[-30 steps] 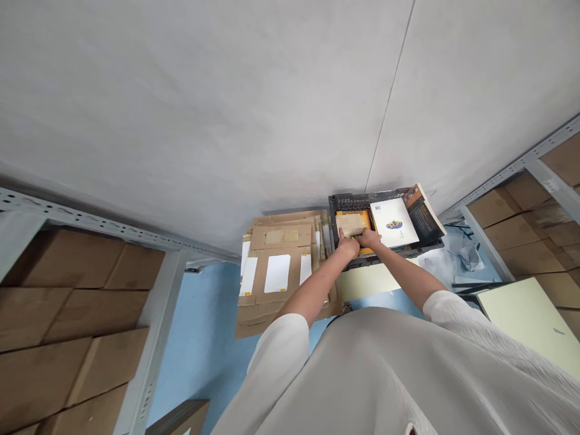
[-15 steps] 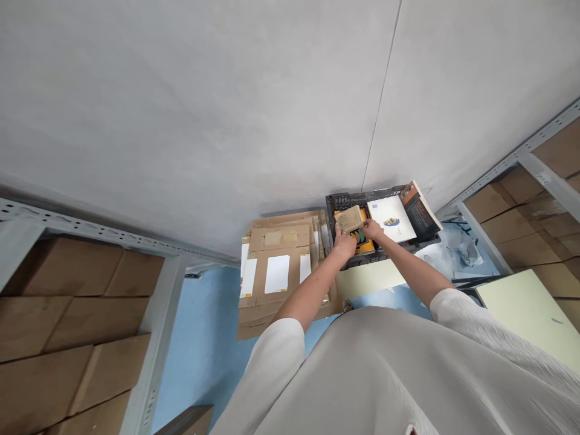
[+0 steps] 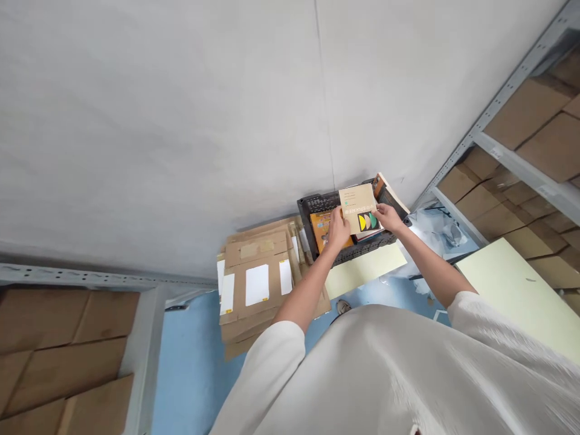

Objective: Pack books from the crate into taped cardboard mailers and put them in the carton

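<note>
A tan book [image 3: 357, 203] with yellow, beige and green half-round shapes on its cover is held between my two hands, above a black plastic crate [image 3: 336, 258]. Gripping its left edge is my left hand [image 3: 338, 229]. My right hand [image 3: 388, 217] pinches the lower right edge. Inside the crate, an orange book [image 3: 321, 226] lies at the left. A dark book with an orange part [image 3: 387, 194] leans up against the right end. Other books under the tan one are mostly hidden.
Flattened cardboard boxes [image 3: 235, 257] with white labels lean left of the crate. Metal shelves with cartons [image 3: 67, 344] stand at left and more cartons [image 3: 525, 109] at right. A pale yellow board [image 3: 521, 290] lies at right, and a grey wall [image 3: 203, 121] rises behind.
The tan book has come up out of the crate's left part and over to the right, its patterned cover now showing. It hides the white book. The view has turned right.
</note>
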The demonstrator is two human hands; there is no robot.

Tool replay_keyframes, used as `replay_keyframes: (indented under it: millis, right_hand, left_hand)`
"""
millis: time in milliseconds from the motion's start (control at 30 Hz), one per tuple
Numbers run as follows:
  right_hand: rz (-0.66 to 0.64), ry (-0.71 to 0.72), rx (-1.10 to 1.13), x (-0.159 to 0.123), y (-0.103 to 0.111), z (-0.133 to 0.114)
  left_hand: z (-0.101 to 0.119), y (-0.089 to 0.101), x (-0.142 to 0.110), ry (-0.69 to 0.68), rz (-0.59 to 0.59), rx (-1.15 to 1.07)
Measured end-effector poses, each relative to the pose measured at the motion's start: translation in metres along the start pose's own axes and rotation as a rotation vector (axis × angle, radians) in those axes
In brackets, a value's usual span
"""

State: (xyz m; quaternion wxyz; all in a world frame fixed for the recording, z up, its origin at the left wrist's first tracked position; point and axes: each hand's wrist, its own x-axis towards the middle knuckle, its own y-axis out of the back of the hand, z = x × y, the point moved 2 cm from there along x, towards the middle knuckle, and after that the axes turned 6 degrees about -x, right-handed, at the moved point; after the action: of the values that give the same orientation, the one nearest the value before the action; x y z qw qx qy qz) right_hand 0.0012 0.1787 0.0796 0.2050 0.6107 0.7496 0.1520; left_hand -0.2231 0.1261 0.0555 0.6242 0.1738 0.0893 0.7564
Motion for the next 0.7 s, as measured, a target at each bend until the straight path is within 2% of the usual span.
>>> replay_keyframes:
  millis: [133,233,333,467,600,700]
  right_hand:
    - [0.066,0.024,0.081,-0.036,0.051,0.024]
    - [0.128,0.026,0.121,-0.069,0.100,0.055]
    - [0.203,-0.025,0.118,-0.106,0.152,0.093]
    - [0.310,-0.160,0.075,-0.162,0.216,0.152]
    - [0.426,-0.302,0.033,-0.222,0.265,0.210]
    - [0.494,-0.440,-0.008,-0.264,0.293,0.247]
  left_hand:
    - [0.030,-0.048,-0.015,-0.030,-0.002,-0.061]
    - [0.056,-0.096,-0.032,-0.069,-0.026,-0.087]
    - [0.081,-0.156,-0.049,-0.087,-0.117,-0.110]
    - [0.107,-0.246,-0.080,-0.055,-0.257,-0.134]
    - [0.123,-0.331,-0.116,-0.021,-0.415,-0.130]
    - [0.128,-0.388,-0.139,0.009,-0.556,-0.124]
